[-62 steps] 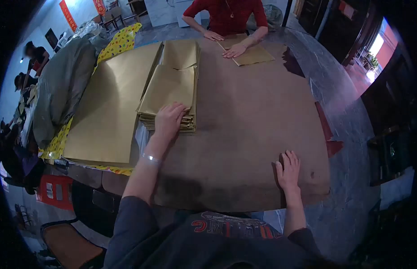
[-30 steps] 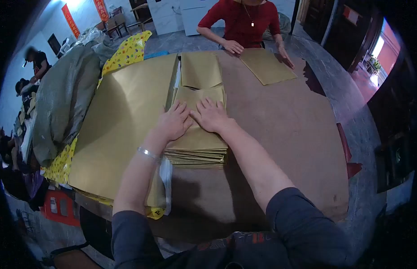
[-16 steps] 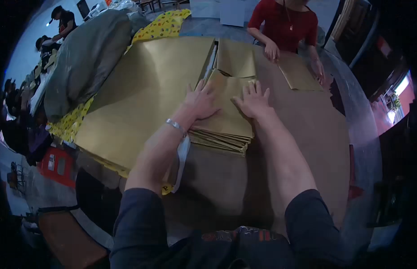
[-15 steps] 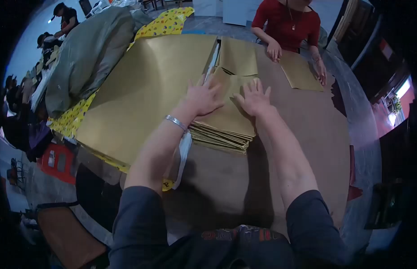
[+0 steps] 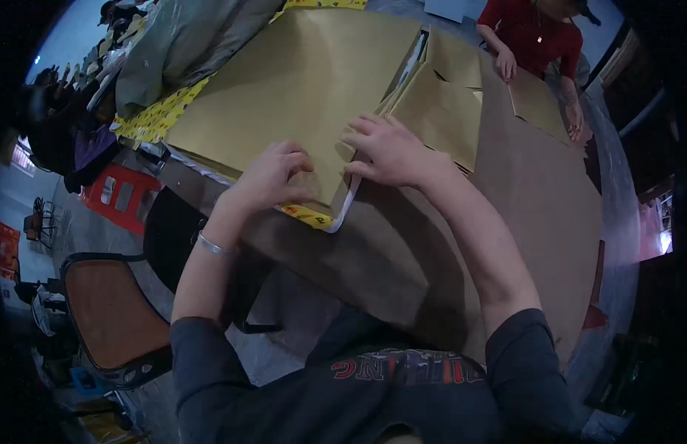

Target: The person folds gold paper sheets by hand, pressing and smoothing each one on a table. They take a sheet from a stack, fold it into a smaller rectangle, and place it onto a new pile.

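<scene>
Brown tabletop (image 5: 536,222), gold sheets (image 5: 284,81) under fingers (image 5: 292,147)

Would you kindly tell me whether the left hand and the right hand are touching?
Apart. The head view shows the large gold sheet between the fingertips of the left hand and those of the right hand.

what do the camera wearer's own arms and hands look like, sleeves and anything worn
Both arms wear short, dark charcoal sleeves, bare from about the elbow down. A shiny silver band circles the left wrist; none shows on the right wrist. Neither the left hand nor the right hand wears a glove.
</scene>
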Available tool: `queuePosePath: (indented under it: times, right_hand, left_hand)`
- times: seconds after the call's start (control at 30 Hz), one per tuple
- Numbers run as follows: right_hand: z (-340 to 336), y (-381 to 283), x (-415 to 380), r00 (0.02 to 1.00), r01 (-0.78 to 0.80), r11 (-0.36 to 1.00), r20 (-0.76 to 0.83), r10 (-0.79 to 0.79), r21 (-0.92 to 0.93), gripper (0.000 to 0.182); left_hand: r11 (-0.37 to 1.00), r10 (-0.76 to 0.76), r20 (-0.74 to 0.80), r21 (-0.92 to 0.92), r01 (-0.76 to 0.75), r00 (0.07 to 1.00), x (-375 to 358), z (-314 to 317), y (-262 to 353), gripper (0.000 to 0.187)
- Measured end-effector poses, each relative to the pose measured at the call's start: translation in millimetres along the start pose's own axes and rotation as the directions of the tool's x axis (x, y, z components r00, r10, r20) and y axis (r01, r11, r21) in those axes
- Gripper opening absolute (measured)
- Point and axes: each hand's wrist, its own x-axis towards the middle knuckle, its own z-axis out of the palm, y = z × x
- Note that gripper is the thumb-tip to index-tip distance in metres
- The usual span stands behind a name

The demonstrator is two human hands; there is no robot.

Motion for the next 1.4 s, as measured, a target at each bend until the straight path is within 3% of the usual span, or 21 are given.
queuePosePath:
  times: [0.07, 0.1, 0.13, 0.17, 0.23, 0.4, 0.5, 0.57, 0.63, 0.73, 0.8, 0.83, 0.93, 1.03, 1.27, 1.33, 1.4]
  right_hand:
    - [18, -13, 8, 0.999, 0.039, 0.999, 0.001, -0.039, 0.014, 0.047]
    - [19, -21, 12, 0.997, 0.072, 0.997, -0.001, -0.072, 0.023, 0.044]
    - [9, -25, 16, 0.979, 0.035, 0.998, 0.198, -0.044, 0.051, 0.037]
    - [13, -22, 17, 0.979, 0.031, 0.998, 0.199, -0.040, 0.048, 0.037]
    - [21, -14, 12, 0.994, 0.051, 0.986, 0.087, -0.066, 0.161, 0.033]
    - [18, -8, 2, 0.997, 0.077, 0.990, 0.023, -0.080, 0.116, 0.037]
    - [22, -6, 7, 0.996, 0.088, 0.990, 0.001, -0.089, 0.108, 0.036]
    - [24, -6, 13, 0.995, 0.103, 0.989, -0.006, -0.103, 0.103, 0.034]
    - [24, -8, 18, 0.997, 0.080, 0.964, -0.012, -0.079, 0.253, 0.024]
    - [34, -10, 24, 0.992, 0.052, 0.957, -0.126, -0.016, 0.285, 0.021]
    - [38, -8, 28, 0.992, -0.007, 0.953, -0.116, 0.044, 0.303, 0.021]
    - [38, -7, 29, 0.989, -0.070, 0.944, -0.103, 0.108, 0.321, 0.022]
    - [39, -6, 30, 0.984, -0.036, 0.944, -0.152, 0.090, 0.328, 0.024]
    - [36, -5, 29, 0.988, -0.061, 0.915, -0.109, 0.113, 0.399, 0.027]
    - [33, -4, 28, 0.988, -0.088, 0.862, -0.068, 0.140, 0.499, 0.031]
    - [39, -2, 27, 0.981, -0.078, 0.842, -0.109, 0.160, 0.535, 0.037]
    - [39, -5, 26, 0.973, -0.055, 0.837, -0.157, 0.167, 0.544, 0.042]
  left_hand:
    - [0.995, -0.082, -0.033, -0.059, 0.080, 0.996, -2, 3, -1, 0.038]
    - [0.999, -0.044, 0.000, -0.030, 0.044, 0.999, -1, 3, -5, 0.035]
    - [0.999, -0.039, -0.001, -0.033, 0.039, 0.999, -1, 4, -9, 0.035]
    - [1.000, 0.000, -0.027, -0.025, 0.000, 1.000, -1, 7, -14, 0.033]
    - [0.999, 0.041, -0.052, -0.019, -0.042, 0.998, 0, 8, -17, 0.031]
    - [0.976, -0.010, -0.026, -0.219, 0.004, 1.000, 6, 5, -21, 0.020]
    - [0.980, 0.053, -0.160, -0.179, -0.081, 0.986, 4, 15, -29, 0.017]
    - [0.980, 0.019, -0.139, -0.193, -0.045, 0.990, 4, 15, -30, 0.017]
    - [0.979, -0.017, -0.120, -0.206, -0.008, 0.993, 4, 12, -28, 0.017]
    - [0.937, -0.013, -0.116, -0.348, -0.028, 0.993, 1, 10, -23, 0.016]
    - [0.815, -0.107, -0.217, -0.579, -0.040, 0.970, -7, 12, -14, 0.015]
    - [0.816, -0.107, -0.218, -0.577, -0.040, 0.970, -6, 12, -16, 0.015]
    - [0.900, -0.174, -0.271, -0.434, 0.041, 0.947, -4, 22, -31, 0.015]
    - [0.859, -0.245, -0.280, -0.507, 0.074, 0.928, -1, 26, -33, 0.019]
    - [0.880, -0.306, -0.283, -0.449, 0.157, 0.909, 4, 20, -32, 0.019]
    - [0.834, -0.332, -0.303, -0.537, 0.128, 0.893, 7, 23, -30, 0.020]
    - [0.820, -0.405, -0.275, -0.531, 0.214, 0.872, 7, 23, -30, 0.020]
